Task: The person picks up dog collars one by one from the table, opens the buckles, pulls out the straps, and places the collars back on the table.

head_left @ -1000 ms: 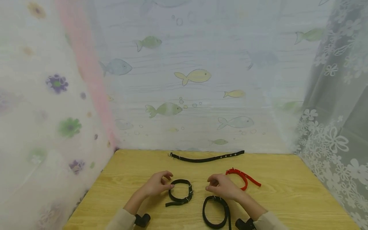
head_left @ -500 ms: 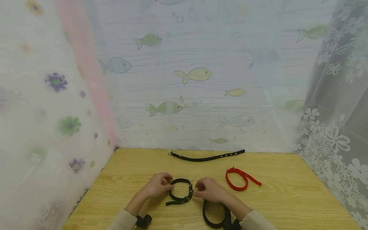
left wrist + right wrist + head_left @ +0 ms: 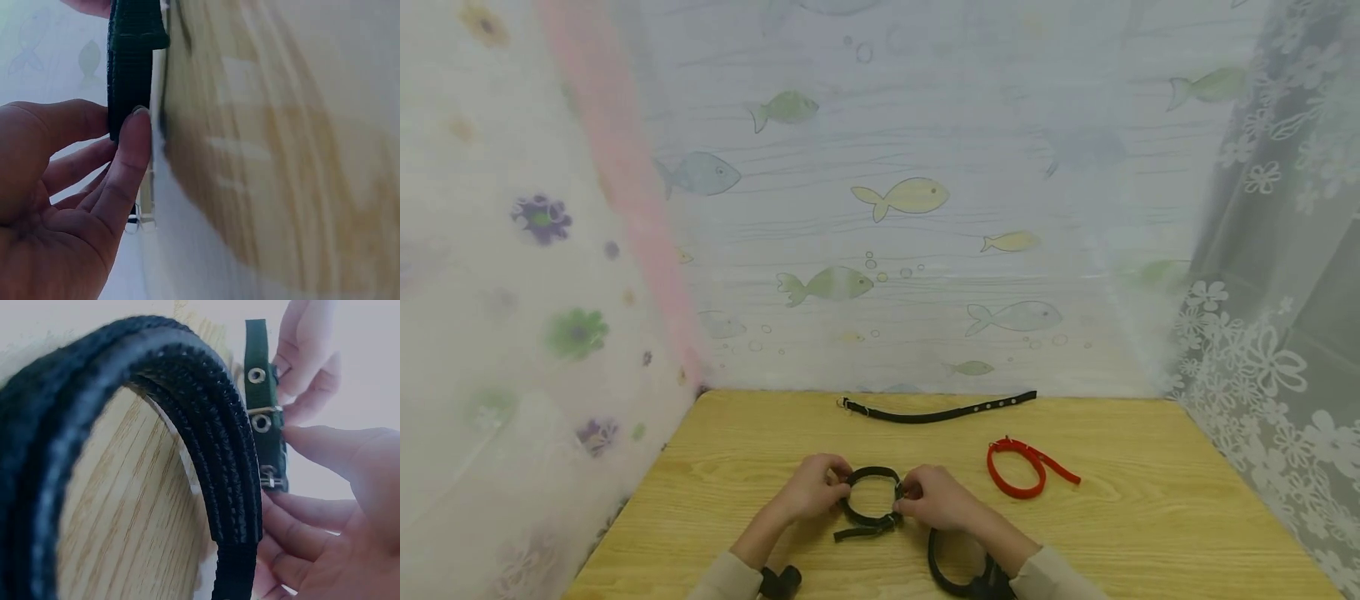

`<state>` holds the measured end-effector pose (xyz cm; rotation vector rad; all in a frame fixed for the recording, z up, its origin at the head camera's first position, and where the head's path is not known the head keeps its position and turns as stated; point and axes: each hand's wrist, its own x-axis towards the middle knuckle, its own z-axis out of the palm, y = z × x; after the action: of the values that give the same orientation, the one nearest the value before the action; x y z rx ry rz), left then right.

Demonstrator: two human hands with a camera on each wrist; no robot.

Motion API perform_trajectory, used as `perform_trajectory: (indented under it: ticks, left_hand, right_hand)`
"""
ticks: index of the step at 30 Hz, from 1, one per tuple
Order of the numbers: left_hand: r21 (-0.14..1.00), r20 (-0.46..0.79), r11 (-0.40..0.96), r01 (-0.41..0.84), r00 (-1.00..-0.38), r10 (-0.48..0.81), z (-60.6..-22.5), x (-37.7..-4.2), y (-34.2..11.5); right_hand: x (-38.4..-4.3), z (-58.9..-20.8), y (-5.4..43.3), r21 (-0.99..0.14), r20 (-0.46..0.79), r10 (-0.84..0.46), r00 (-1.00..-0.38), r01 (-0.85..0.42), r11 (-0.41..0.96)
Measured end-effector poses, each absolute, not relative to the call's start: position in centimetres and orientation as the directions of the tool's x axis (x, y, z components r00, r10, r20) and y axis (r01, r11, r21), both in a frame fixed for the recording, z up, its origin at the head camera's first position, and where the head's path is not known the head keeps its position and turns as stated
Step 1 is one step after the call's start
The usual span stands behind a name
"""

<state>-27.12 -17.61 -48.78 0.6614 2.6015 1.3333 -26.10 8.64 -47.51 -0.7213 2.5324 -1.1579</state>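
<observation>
A dark green buckled collar (image 3: 872,472) lies looped on the table between my two hands. My left hand (image 3: 811,487) pinches its left side; in the left wrist view the thumb lies against one face of the ribbed strap (image 3: 130,69), a finger against the other. At the buckle side, my right hand (image 3: 942,500) grips the same collar between thumb and fingers. The right wrist view shows its metal-ringed holes and buckle on the green strap (image 3: 262,397). The free strap end points left, toward the front.
A looped black collar (image 3: 936,567) lies partly under my right forearm and looms close in the right wrist view. Back right is a red collar (image 3: 1019,495). Another black collar (image 3: 917,418) stretches along the wooden table's (image 3: 760,433) back edge, before a fish-print curtain (image 3: 910,250).
My right hand has moved left, from near the red collar to the green collar's buckle side, and now grips it. The left hand has closed in slightly on the collar's left side.
</observation>
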Motion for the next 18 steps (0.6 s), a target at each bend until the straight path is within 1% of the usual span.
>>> perform_trajectory:
  ticks: [5, 11, 14, 18]
  left_hand:
    - [0.859, 0.088, 0.435, 0.27, -0.915, 0.395, -48.1, -26.9, -17.2]
    - [0.91, 0.107, 0.34, 0.238, -0.926, 0.363, -47.7, -26.8, -16.4]
    - [0.934, 0.084, 0.293, 0.204, -0.923, 0.376, -47.8, -26.8, -16.0]
    - [0.955, 0.05, 0.248, 0.164, -0.911, 0.41, -47.7, -26.9, -15.5]
  right_hand:
    - [-26.1, -47.4, 9.0, -0.782, 0.057, -0.498, -0.865, -0.349, 0.517]
    - [-26.3, -46.9, 9.8, -0.823, 0.187, -0.398, -0.898, -0.364, 0.436]
    - [-26.5, -46.3, 10.2, -0.829, 0.23, -0.358, -0.905, -0.375, 0.416]
    - [-26.7, -45.4, 10.7, -0.819, 0.259, -0.349, -0.901, -0.396, 0.416]
